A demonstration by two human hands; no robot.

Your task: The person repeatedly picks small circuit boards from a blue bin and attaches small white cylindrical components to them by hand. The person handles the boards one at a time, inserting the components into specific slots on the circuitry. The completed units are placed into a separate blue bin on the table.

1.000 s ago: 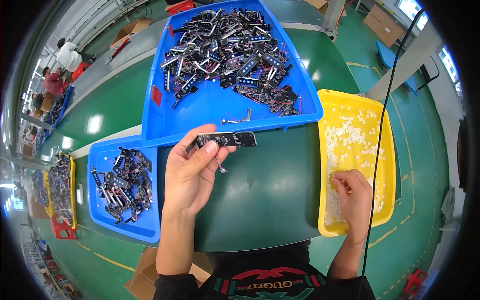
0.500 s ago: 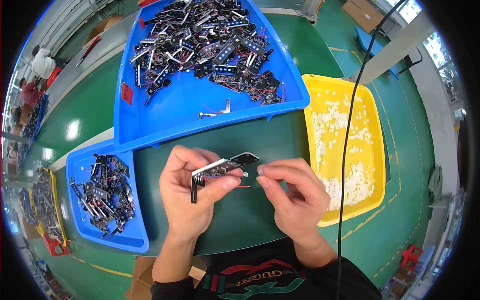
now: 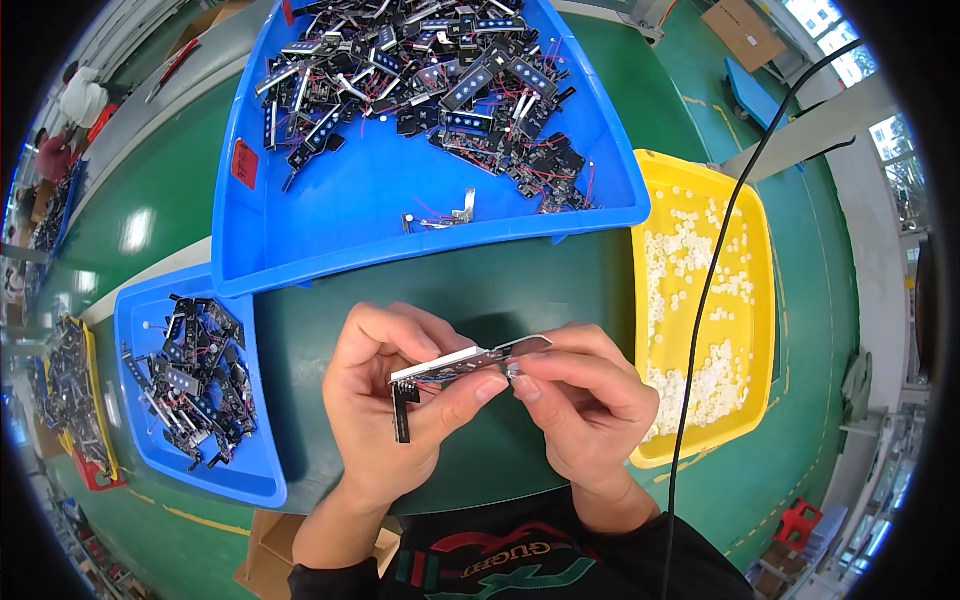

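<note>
1. Left hand (image 3: 400, 420) closed around a narrow black electronic strip (image 3: 455, 365), thumb under, fingers curled over the top; a short black tab hanging down from the strip's near end, beside the palm.
2. Right hand (image 3: 585, 405) pinched shut at the strip's far end, fingertips (image 3: 520, 385) pressed against the left thumb tip; a small part presumably between them, too small to make out.
3. Changed within the last second: right hand no longer down in the yellow tray, now up against the strip; left hand drawn in from the big bin's edge toward the chest. By judgement, a white piece fetched and now being fitted onto the strip.
4. Under both hands, dark green table (image 3: 520, 290).
5. Well left of the left hand, small blue bin (image 3: 255, 480) holding a loose heap of similar black strips with thin red wires.
6. Just right of the right hand, yellow tray (image 3: 650, 450) scattered with small white pieces (image 3: 700, 380); a black cable (image 3: 700, 320) hanging across it.
7. Beyond both hands, large blue bin (image 3: 400, 230) piled at its far side with many more black strips, one stray metal-ended piece lying apart near its front wall.
</note>
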